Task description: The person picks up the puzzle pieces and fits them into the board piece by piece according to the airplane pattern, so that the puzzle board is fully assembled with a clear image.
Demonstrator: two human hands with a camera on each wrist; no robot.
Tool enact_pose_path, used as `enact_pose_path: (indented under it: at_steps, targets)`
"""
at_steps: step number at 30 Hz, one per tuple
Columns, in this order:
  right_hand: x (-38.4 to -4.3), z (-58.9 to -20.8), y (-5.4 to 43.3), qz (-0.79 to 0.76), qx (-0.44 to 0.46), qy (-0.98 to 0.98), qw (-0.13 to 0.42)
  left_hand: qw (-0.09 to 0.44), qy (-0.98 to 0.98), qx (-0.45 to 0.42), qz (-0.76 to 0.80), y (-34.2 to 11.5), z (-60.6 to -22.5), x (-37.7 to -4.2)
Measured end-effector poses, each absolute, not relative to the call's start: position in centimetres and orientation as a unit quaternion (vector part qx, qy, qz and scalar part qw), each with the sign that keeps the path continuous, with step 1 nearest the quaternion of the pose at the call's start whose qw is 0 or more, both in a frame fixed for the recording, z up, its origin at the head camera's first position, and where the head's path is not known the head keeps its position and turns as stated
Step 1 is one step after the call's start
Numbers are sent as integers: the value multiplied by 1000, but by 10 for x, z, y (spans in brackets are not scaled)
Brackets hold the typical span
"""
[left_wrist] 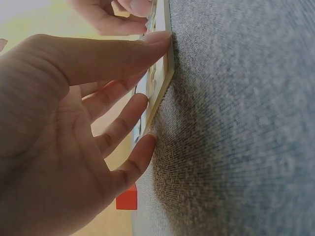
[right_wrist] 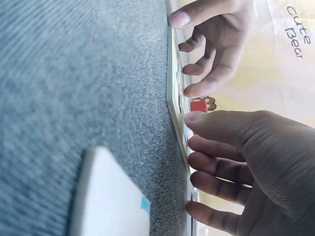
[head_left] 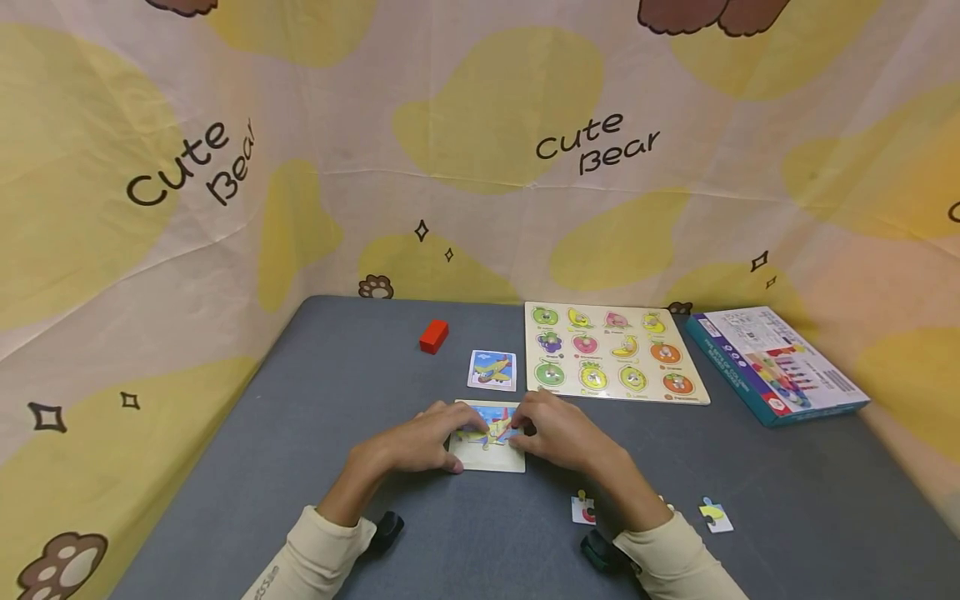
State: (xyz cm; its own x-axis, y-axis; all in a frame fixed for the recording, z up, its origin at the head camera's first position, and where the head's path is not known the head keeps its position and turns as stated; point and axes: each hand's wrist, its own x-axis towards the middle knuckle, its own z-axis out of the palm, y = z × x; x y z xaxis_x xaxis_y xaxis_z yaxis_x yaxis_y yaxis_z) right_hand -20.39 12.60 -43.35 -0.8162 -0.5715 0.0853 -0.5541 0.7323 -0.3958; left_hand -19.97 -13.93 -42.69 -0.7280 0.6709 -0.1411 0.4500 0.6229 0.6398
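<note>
A small wooden puzzle board (head_left: 487, 462) with an airplane picture partly fitted in its upper part lies before me. My left hand (head_left: 422, 437) rests at its left side, thumb touching the near edge, the other fingers spread over the picture and left edge. At the right side, the thumb and bent fingertips of my right hand (head_left: 562, 429) bracket a puzzle piece (head_left: 504, 429) with red on it; its outline is mostly hidden. Two loose pieces lie nearer me: a white-and-red piece (head_left: 583, 510) and a yellow-and-white piece (head_left: 716, 517). Behind the board lies an airplane picture card (head_left: 492, 371).
A fruit puzzle board (head_left: 622, 396) lies at the back right, beside a flat teal-edged box (head_left: 787, 367). The red block (head_left: 434, 337) sits at the back left. Printed cloth (head_left: 480, 150) hangs behind the grey table (head_left: 315, 375).
</note>
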Motion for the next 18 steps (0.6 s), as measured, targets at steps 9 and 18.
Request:
enact_pose_path:
  at_steps: [9, 18]
  targets:
    - [-202, -434, 125, -224, -292, 929, 38, 190, 878, 324, 295, -140, -426, -200]
    - [-202, -432, 125, -210, -301, 930, 28, 191, 880, 333, 280, -139, -424, -200]
